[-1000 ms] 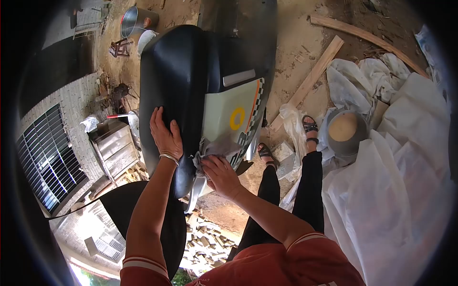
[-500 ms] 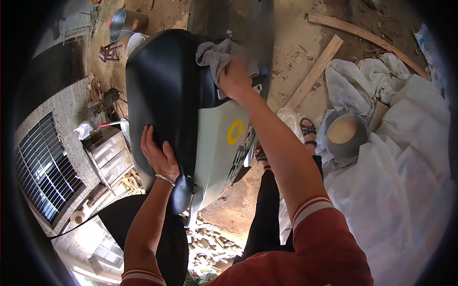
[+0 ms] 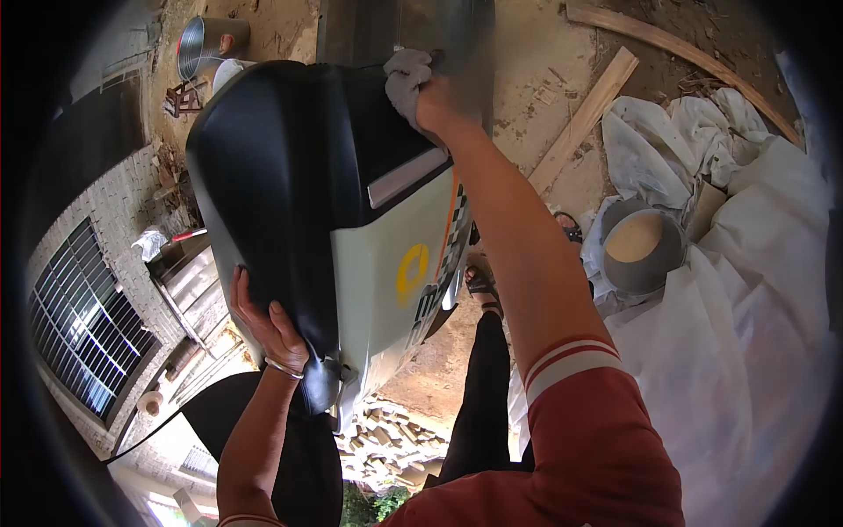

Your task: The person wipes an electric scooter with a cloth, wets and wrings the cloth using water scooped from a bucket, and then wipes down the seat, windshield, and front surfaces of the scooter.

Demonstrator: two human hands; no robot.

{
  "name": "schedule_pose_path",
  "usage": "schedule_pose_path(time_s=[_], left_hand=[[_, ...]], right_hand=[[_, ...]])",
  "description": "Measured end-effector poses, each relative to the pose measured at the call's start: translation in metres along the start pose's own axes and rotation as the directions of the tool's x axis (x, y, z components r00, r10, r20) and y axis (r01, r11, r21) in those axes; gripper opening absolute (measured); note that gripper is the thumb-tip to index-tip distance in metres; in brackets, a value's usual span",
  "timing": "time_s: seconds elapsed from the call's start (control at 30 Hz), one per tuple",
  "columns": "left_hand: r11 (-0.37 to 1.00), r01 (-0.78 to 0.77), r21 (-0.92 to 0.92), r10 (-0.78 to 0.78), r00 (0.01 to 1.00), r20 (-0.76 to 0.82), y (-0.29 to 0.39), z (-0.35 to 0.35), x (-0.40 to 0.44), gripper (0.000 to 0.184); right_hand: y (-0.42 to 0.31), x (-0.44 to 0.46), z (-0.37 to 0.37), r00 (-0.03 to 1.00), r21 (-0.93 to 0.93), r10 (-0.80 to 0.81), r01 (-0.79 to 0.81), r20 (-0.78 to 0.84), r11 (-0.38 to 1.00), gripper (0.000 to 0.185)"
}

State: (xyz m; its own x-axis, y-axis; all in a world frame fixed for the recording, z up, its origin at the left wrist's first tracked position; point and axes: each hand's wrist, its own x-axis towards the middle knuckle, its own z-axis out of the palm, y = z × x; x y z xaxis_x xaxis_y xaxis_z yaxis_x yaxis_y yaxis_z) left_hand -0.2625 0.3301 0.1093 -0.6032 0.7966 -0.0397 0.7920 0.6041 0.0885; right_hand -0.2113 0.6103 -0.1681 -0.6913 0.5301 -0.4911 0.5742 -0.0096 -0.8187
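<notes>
A scooter with a long black seat (image 3: 263, 167) stretches away in front of me. Its pale side panel (image 3: 369, 272) carries a yellow ring logo and dark lettering. My left hand (image 3: 270, 327) rests on the near left part of the seat with its fingers stretched out, a bracelet at the wrist. Farther off, my right hand (image 3: 439, 110) grips a grey cloth (image 3: 407, 83) against the black surface at the front of the seat. Part of the cloth and most of the right fingers are hidden or blurred.
To the right, a grey bucket (image 3: 628, 274) with pale contents stands beside white plastic sheeting (image 3: 720, 378). Wooden planks (image 3: 584, 119) lie on the dirt ground. A metal bucket (image 3: 211, 46) is at the upper left, and a barred window (image 3: 88, 316) at the left.
My right hand has moved the cloth forward along the black surface, uncovering a light strip on the side. The view has shifted, so the seat and my left hand appear farther left.
</notes>
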Motion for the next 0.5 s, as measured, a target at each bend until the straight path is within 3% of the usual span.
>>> schedule_pose_path(time_s=[0.07, 0.13, 0.17, 0.23, 0.3, 0.37, 0.47, 0.5], left_hand=[[1.000, 0.012, -0.003, -0.012, 1.000, 0.013, -0.004, 0.001, -0.002, 0.058], [0.999, -0.001, -0.042, 0.001, 1.000, 0.000, -0.005, 0.003, -0.002, 0.059], [0.999, -0.004, -0.043, 0.004, 1.000, 0.011, -0.005, 0.004, -0.001, 0.059], [0.999, 0.009, -0.049, -0.009, 1.000, -0.010, -0.001, 0.004, -0.002, 0.060], [0.999, -0.009, -0.032, 0.009, 1.000, -0.002, 0.000, 0.004, -0.001, 0.061], [1.000, -0.030, -0.002, 0.030, 1.000, 0.000, -0.001, 0.000, -0.003, 0.062], [0.999, -0.053, 0.010, 0.053, 0.999, -0.011, -0.005, 0.003, -0.002, 0.062], [0.998, -0.062, 0.011, 0.063, 0.998, -0.010, -0.003, 0.003, -0.001, 0.062]], right_hand=[[0.001, -0.019, -0.001, 1.000, 0.006, 0.000, 0.000, 0.010, 1.000, 0.049], [0.008, -0.055, 0.009, 0.996, 0.192, 0.031, -0.013, -0.087, 0.981, 0.049], [0.017, -0.071, 0.026, 0.995, 0.196, 0.042, -0.025, -0.085, 0.980, 0.049], [0.048, -0.103, 0.072, 0.932, 0.095, -0.150, 0.191, -0.330, 0.977, 0.047], [0.017, -0.158, 0.076, 0.857, 0.287, -0.007, 0.180, -0.515, 0.941, 0.040], [0.013, -0.212, 0.119, 0.898, 0.201, 0.033, 0.063, -0.439, 0.978, 0.055], [-0.035, -0.344, 0.166, 0.945, 0.490, 0.135, 0.030, -0.297, 0.871, 0.082], [-0.038, -0.381, 0.176, 0.986, 0.709, 0.137, -0.029, -0.095, 0.705, 0.079]])
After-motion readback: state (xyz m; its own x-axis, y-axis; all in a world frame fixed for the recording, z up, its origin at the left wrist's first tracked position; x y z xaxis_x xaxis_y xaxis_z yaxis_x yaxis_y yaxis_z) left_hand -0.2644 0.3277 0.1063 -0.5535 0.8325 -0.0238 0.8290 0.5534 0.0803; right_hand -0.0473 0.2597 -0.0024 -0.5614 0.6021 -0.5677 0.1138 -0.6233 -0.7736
